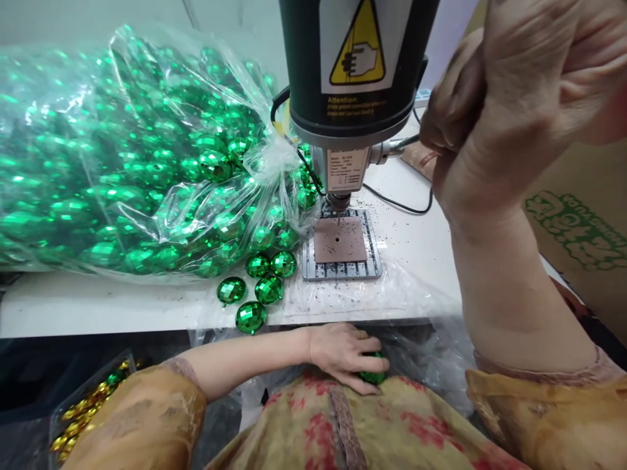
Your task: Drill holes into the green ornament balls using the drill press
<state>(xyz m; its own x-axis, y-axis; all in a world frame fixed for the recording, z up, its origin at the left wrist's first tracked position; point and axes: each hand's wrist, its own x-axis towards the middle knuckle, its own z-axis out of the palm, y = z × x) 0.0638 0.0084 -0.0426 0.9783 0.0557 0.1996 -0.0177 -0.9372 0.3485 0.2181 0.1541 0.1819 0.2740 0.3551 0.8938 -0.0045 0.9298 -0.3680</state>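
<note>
Head view. The drill press head carries a yellow triangle hand-hazard label with "Attention" under it; the finer lines are too small to read. The rating plate below it is also illegible. The cardboard box right of the press has green print that I can't read at this angle.

The drill bit points straight down, axis vertical, tip just above the brown pad and in line with its hole. The pad lies flat on the slotted table under the head.

The right hand is raised right of the press head, forearm near vertical, clenched in a fist on the end of the lever, which runs out sideways from the head.

The left hand is below the press, under the white table edge and against the lap, palm down, forearm coming in from the left. Its fingers grasp a green bauble. The bauble is mostly covered, so I can't tell its long axis.

Left of the press is a clear bag full of the same baubles, with loose baubles just front-left of the slotted table. A tray of gold pieces sits far lower left.
</note>
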